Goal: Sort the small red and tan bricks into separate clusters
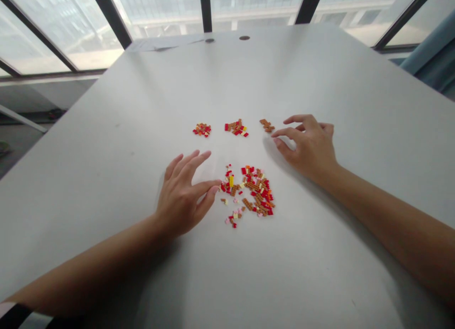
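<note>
A loose pile of small toy building bricks in red, brown, orange, pink and cream lies on the white table. A looser cluster of bricks sits to its left, a yellow one among them. My left hand is at that cluster's left edge, thumb and index tips pinched together, other fingers stretched out. Whatever is between the tips is too small to make out. My right hand hovers beside a small group of brown bricks, fingers apart and nothing visible in them.
Farther back on the table are two more groups: small mixed bricks at left and brown, red and yellow bricks in the middle. Two round holes mark the far edge. Windows with dark frames stand behind; blue fabric hangs at right.
</note>
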A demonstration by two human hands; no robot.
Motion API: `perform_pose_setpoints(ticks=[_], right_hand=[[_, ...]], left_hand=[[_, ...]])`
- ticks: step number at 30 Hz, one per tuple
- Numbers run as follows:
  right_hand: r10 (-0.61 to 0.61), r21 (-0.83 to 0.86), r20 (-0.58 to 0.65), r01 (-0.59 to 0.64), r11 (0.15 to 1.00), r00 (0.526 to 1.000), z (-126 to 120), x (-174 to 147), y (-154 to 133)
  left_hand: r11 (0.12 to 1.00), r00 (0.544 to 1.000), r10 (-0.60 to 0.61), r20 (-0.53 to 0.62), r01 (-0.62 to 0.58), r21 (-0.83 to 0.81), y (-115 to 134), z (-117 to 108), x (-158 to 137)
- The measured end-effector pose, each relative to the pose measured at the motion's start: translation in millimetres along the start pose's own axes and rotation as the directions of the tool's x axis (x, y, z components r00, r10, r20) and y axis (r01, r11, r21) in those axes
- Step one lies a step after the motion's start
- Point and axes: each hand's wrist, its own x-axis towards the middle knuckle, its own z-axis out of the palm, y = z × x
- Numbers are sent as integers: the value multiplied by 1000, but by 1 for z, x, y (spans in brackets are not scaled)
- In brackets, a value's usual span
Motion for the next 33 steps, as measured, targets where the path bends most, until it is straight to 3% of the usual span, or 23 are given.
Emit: perform_pose_setpoints(ticks=[6, 11, 15, 21, 26, 33], right_hand=[[2, 6, 16, -2, 1000, 1000, -3, 0, -5], [-10, -12, 30, 10, 1000, 1000, -5, -2, -9], [-34, 9, -15, 34, 999, 999, -1, -2, -7], [-185, 262, -81, 199, 944, 980, -3, -4, -13], [-311, 281, -99, 326, 902, 945, -10, -8, -25], [-420, 394, 42, 372, 840, 906, -25, -6, -31]], left_hand=[[994, 997, 68, 21, -66, -90, 1, -2, 1], [975, 975, 189, 113, -172, -143, 2, -1, 1], [974, 975, 183, 127, -161, -161, 2, -2, 0], [963, 973, 207, 104, -183, -198, 0, -3, -1], [931, 930, 325, 171, -283, -231, 0, 1, 0], [933, 934, 316, 168, -273, -236, 0, -1, -1]])
